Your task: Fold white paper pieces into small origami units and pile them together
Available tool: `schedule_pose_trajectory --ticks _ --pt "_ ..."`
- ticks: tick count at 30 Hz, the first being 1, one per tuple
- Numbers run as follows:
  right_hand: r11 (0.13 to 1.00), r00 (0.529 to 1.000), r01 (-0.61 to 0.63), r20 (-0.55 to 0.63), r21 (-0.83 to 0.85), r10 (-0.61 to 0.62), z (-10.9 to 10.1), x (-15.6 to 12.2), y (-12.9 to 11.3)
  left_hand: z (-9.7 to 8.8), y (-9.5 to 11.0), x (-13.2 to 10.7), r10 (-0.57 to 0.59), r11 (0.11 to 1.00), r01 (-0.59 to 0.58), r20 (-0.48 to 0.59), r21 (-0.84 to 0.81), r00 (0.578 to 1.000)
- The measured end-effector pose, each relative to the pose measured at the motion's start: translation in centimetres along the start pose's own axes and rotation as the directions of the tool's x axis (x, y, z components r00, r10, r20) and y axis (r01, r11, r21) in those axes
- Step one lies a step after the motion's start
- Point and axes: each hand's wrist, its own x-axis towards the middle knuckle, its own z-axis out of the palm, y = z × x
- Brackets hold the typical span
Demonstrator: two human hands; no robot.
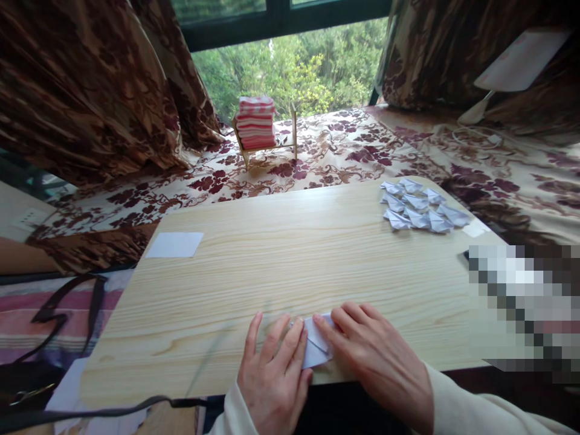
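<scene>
Of my own I count one left hand and one right hand; one folded paper between them, one flat sheet, roughly nine folded pieces, one tabletop, one lamp, one rack, one cloth stack.

At the bottom centre, the left hand and the right hand are covering parts of the folded paper. Pixel blocks are hiding the area along the right edge, while the bottom edge is cutting off both sleeves.
</scene>
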Motion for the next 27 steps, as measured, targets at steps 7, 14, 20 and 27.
schedule_pose_trajectory --ticks 7,14,20,27 --pt "0.998 0.999 -0.001 0.038 -0.060 0.003 -0.6 -1.5 4.5 0.0 -0.2 0.2 -0.006 1.000 0.006 -0.006 -0.016 1.000" --pt "0.949 0.979 -0.202 0.078 0.242 0.189 -3.5 1.0 4.4 0.0 0.0 0.0 -0.024 0.999 0.022 -0.039 -0.040 0.999" --pt "0.952 0.960 -0.238 0.196 0.195 0.200 -2.4 2.6 1.2 -0.4 0.2 0.7 -0.137 0.978 0.128 -0.041 -0.165 0.990" --pt "0.926 0.980 -0.167 0.160 0.340 0.118 -1.9 2.7 2.0 -0.4 -0.6 2.6 -0.289 0.921 0.293 0.052 -0.256 0.956"
